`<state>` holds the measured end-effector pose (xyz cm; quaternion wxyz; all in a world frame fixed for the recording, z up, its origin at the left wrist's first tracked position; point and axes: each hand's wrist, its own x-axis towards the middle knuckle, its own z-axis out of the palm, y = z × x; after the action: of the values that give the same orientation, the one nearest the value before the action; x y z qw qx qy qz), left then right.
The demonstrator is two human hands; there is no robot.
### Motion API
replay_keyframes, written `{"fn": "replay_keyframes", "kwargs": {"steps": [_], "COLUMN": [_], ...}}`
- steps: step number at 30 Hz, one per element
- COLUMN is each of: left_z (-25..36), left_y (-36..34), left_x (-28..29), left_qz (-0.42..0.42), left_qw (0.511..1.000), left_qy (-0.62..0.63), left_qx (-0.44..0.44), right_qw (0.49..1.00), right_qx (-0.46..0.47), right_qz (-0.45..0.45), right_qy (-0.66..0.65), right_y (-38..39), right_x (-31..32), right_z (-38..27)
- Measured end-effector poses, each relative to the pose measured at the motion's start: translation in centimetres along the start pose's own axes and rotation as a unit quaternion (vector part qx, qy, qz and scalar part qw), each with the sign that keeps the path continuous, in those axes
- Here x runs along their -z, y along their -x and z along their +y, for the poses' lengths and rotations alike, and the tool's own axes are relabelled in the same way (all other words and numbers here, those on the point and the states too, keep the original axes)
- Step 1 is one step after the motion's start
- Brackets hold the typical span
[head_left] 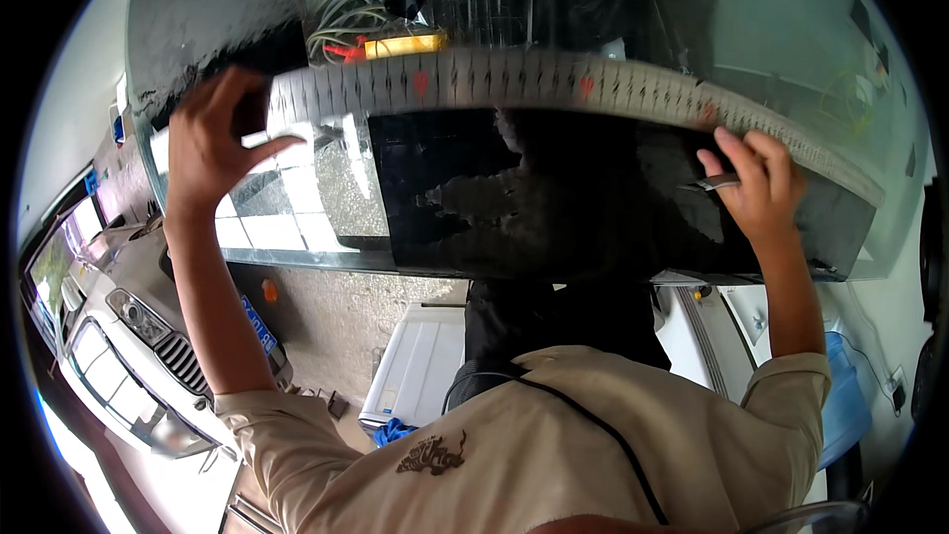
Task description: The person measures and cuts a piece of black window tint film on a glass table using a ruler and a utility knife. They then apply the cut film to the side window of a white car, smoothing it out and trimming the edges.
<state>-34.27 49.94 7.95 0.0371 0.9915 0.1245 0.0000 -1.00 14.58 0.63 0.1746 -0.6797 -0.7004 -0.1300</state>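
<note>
A long metal ruler (pixel 494 79), slightly blurred, spans from one hand to the other above a glass-topped table. Around its left end is my left hand (pixel 210 133), fingers bent and thumb stretched out apart from them; firm contact with the ruler cannot be made out. In my right hand (pixel 761 178), a small knife (pixel 714 181) is pinched with its blade toward the left. Its index fingertip is at the ruler's lower edge. Below the ruler, a glossy black film sheet (pixel 583 198) lies on the glass, with uneven dull patches on it.
Beyond the ruler are a yellow object (pixel 403 44), a red item (pixel 346 51) and coiled clear tubing (pixel 351 0). The glass tabletop's near edge (pixel 306 259) runs before my body. A white box (pixel 420 361) stands on the floor, a parked car (pixel 148 326) at left, a blue water bottle (pixel 845 396) at right.
</note>
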Motion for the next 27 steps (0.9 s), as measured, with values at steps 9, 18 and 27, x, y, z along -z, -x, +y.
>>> {"fn": "replay_keyframes", "kwargs": {"steps": [9, 18, 27], "left_z": [-2.7, 11.9, 11.6], "left_y": [-5.2, -0.5, -1.5], "left_x": [-4.9, -6.2, -6.7], "left_qz": [0.128, 0.031, 0.044], "left_qw": [0.988, 0.994, 0.995], "left_qy": [-0.074, 0.100, 0.061], "left_qx": [-0.035, -0.015, 0.058], "right_qw": [0.992, 0.989, 0.988], "right_qx": [0.049, 0.044, 0.038], "right_qz": [-0.091, -0.112, -0.120], "right_qy": [-0.071, -0.086, -0.088], "right_y": [0.2, 0.4, 0.0], "right_x": [-0.5, -0.6, -0.5], "right_z": [-0.5, -0.5, -0.7]}}
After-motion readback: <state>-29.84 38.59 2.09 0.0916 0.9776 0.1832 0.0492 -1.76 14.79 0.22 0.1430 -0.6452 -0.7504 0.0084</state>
